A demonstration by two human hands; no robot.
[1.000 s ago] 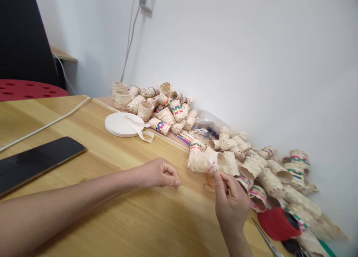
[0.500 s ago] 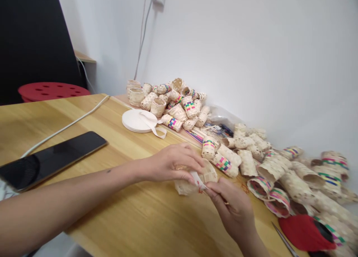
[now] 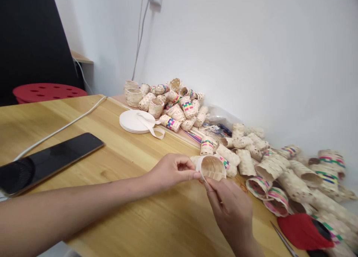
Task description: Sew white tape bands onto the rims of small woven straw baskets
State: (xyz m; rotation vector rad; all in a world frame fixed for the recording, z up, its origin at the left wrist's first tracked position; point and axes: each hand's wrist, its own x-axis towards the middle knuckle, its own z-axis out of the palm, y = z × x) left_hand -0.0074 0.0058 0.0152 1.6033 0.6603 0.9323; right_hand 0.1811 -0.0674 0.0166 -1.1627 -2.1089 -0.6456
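A small woven bamboo basket (image 3: 214,167) lies tipped on its side above the table, its round mouth turned toward me. White tape (image 3: 199,164) runs along the left part of its rim. My left hand (image 3: 175,171) pinches the rim and tape between thumb and forefinger at the left. Just below, my right hand (image 3: 231,201) is closed on the lower rim, fingertips close to those of the left. Whether a loose tape end is in the right fingers is hidden. Farther back lies a flat roll of white tape (image 3: 135,121) with a loose end.
Many woven baskets (image 3: 175,113) are heaped along the wall, some with coloured bands, and more (image 3: 296,178) lie at the right. A black phone (image 3: 53,162) and white cable (image 3: 63,128) lie left. Scissors (image 3: 282,238) and a red cloth item (image 3: 303,231) are at lower right.
The basket has turned so that its mouth faces me. My left hand has drawn back from over it to its left rim. The tape, earlier held between both hands, now lies against the rim.
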